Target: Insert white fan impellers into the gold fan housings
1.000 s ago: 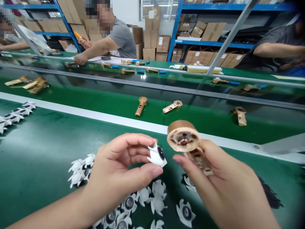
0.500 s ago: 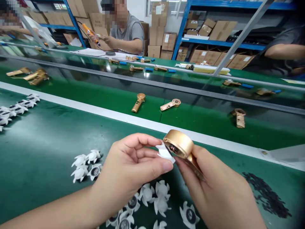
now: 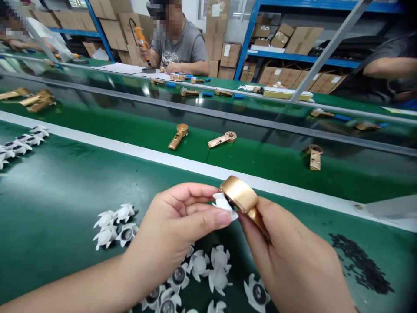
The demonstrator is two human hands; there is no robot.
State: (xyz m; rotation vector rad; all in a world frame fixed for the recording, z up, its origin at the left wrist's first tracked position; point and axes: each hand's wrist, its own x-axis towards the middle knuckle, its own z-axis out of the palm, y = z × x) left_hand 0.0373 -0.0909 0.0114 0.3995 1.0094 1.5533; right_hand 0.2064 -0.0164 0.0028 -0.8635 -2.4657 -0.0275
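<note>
My left hand (image 3: 185,221) is closed in a pinch on a white fan blade (image 3: 224,205), thumb below and fingers behind it. My right hand (image 3: 289,248) grips the handle of a gold handheld fan housing (image 3: 239,192), its round head tilted toward the blade. The blade sits right against the open side of that head; how deep it goes in is hidden. Below my hands lie several loose white fan blades (image 3: 219,278), some face up and some showing dark round hubs. A smaller cluster of blades (image 3: 106,237) is left of my left forearm.
Gold fan housings (image 3: 177,137) lie on the green belt (image 3: 267,161) beyond the white strip (image 3: 124,150). Small black pieces (image 3: 361,263) are heaped at right. More blades (image 3: 22,143) stand in rows at far left. Across the line, a person (image 3: 182,43) holds an orange tool (image 3: 142,43).
The gold head has tipped down over the blade, hiding its inside. Housings on the belt have shifted left. The person opposite has raised the orange tool upright and lowered the other hand to the table.
</note>
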